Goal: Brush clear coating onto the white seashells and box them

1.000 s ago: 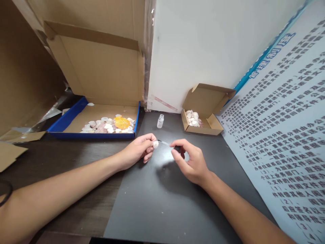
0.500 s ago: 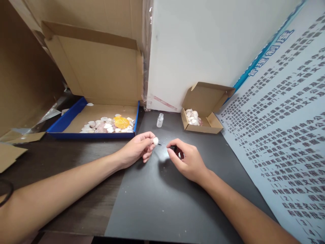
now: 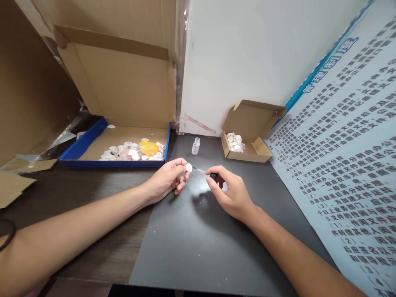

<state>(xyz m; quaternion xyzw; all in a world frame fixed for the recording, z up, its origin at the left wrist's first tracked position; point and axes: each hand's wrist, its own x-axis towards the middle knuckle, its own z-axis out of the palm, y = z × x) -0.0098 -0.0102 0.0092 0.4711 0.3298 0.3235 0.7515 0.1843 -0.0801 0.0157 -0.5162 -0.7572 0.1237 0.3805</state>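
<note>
Between the thumb and fingers of my left hand [image 3: 167, 181] is a small white seashell [image 3: 188, 168]. My right hand [image 3: 233, 194] pinches the black cap of a thin applicator brush [image 3: 213, 176]. The brush's slim stem points left, with its dark tip at the shell's right edge; whether it touches cannot be told. Beyond both hands a small clear glass bottle [image 3: 195, 147] stands upright with no cap on it and a pale label.
At the left, an open blue-sided cardboard box [image 3: 114, 163] holds several seashells and an orange shell [image 3: 149, 147]. A smaller open cardboard box [image 3: 247, 156] with white shells stands at the back right. A white panel [image 3: 235, 62] and a printed board [image 3: 346, 144] border the table.
The brush has swung so its tip sits higher beside the shell, and more of its stem shows. My right hand has shifted slightly right. The shell has turned a little in my left fingers.
</note>
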